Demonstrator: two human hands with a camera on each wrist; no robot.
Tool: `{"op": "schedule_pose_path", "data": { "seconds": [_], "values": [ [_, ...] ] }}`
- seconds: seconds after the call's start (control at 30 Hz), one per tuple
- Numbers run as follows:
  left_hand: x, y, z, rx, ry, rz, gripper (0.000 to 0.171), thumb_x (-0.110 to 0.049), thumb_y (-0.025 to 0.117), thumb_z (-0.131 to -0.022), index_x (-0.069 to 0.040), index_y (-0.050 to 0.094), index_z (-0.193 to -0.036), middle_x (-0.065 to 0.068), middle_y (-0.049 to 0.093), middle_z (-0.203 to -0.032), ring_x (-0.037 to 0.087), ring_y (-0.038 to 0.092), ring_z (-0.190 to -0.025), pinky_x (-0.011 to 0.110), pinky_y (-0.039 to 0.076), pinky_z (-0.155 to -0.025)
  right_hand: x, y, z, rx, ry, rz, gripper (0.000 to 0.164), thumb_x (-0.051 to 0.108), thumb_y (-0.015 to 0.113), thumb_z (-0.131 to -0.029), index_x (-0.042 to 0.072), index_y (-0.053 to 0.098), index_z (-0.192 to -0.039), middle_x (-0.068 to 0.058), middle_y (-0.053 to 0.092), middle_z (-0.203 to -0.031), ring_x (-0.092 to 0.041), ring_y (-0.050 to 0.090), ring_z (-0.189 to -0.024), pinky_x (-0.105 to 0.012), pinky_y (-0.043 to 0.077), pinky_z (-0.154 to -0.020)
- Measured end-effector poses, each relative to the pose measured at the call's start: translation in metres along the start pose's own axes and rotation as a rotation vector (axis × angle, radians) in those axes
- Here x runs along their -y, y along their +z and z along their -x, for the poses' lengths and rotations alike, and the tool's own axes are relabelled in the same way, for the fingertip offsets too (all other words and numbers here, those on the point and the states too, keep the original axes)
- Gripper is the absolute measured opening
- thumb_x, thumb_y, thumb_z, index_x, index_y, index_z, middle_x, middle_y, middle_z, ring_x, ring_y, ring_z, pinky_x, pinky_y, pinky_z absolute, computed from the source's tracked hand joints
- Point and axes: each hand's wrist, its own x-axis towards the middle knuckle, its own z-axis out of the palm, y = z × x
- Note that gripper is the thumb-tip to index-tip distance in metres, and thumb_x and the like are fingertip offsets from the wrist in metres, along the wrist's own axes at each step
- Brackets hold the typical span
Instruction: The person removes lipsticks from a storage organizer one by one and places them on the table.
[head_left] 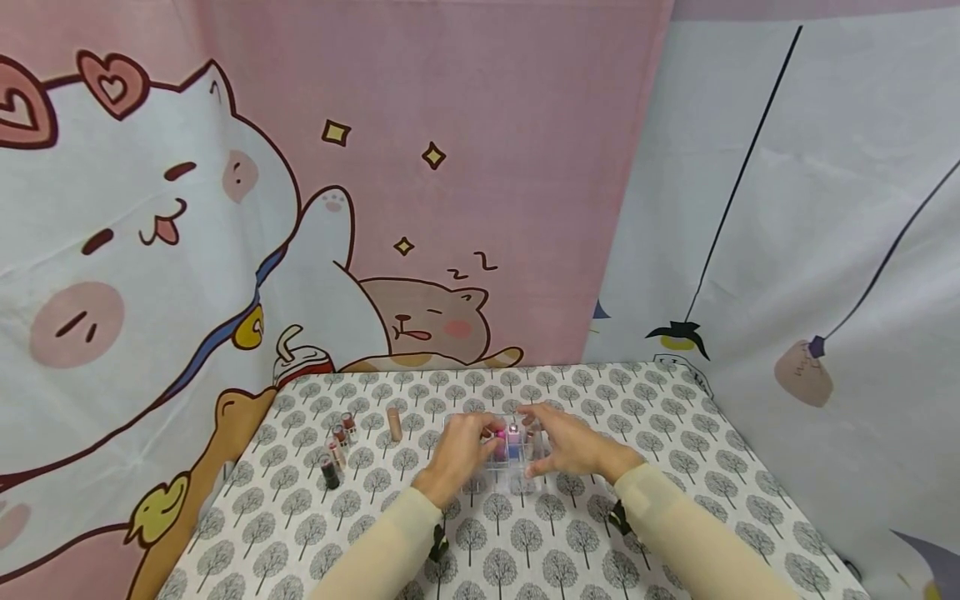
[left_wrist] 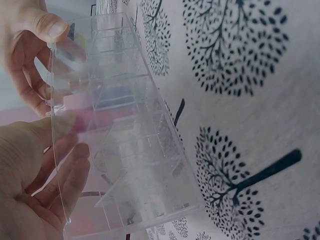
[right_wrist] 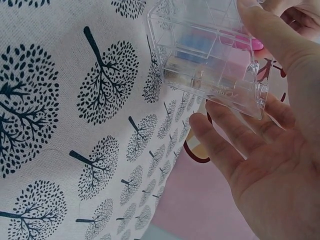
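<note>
A clear compartmented organizer box (head_left: 498,465) stands on the cloth between the hands. My left hand (head_left: 459,446) reaches over its left part and pinches a small pink cosmetic piece (right_wrist: 257,44), whose shape is mostly hidden by fingers and plastic. My right hand (head_left: 572,442) spans the box's right end, thumb near the front and fingers loosely extended at the far side. In the right wrist view, a blue-based pink item (right_wrist: 195,46) and a clear-and-gold tube (right_wrist: 182,71) show through the box wall.
Several lipstick tubes stand at the left, among them a black one (head_left: 329,472) and a red-brown one (head_left: 348,422). Farther back stands a beige tube (head_left: 394,425). A tree-print cloth (head_left: 517,537) covers the table, with a cartoon curtain (head_left: 480,167) hanging behind.
</note>
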Motion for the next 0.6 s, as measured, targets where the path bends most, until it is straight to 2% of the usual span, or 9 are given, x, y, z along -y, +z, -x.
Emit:
{"op": "schedule_pose_path", "data": {
  "seconds": [0.27,0.47,0.6],
  "values": [
    [-0.002,-0.003,0.0,0.0,0.026,-0.002,0.017,-0.015,0.093,-0.101,-0.015,0.089,-0.118,0.005,0.091,-0.113,0.025,0.088,-0.103,0.028,0.073,-0.085,0.001,0.0,0.001,-0.006,0.008,0.002,0.111,0.039,0.105,-0.085,0.019,0.045,-0.176,-0.012,0.068,-0.162,-0.036,0.07,-0.144,-0.072,0.057,-0.126],
    [-0.001,-0.008,-0.001,0.0,0.04,0.068,0.017,-0.012,0.091,-0.102,-0.011,0.088,-0.118,0.008,0.09,-0.111,0.019,0.086,-0.094,0.018,0.069,-0.078,0.0,0.001,0.002,-0.001,0.012,-0.008,0.112,0.04,0.104,-0.086,0.02,0.044,-0.177,-0.012,0.067,-0.164,-0.036,0.069,-0.146,-0.073,0.056,-0.126],
    [-0.001,-0.012,-0.002,-0.005,0.046,0.122,0.018,-0.011,0.09,-0.103,-0.009,0.087,-0.121,0.007,0.088,-0.113,0.015,0.084,-0.093,0.015,0.068,-0.079,0.0,0.0,0.002,-0.005,0.007,-0.001,0.112,0.041,0.104,-0.086,0.02,0.043,-0.177,-0.011,0.067,-0.163,-0.036,0.069,-0.145,-0.073,0.056,-0.126]
  ]
}}
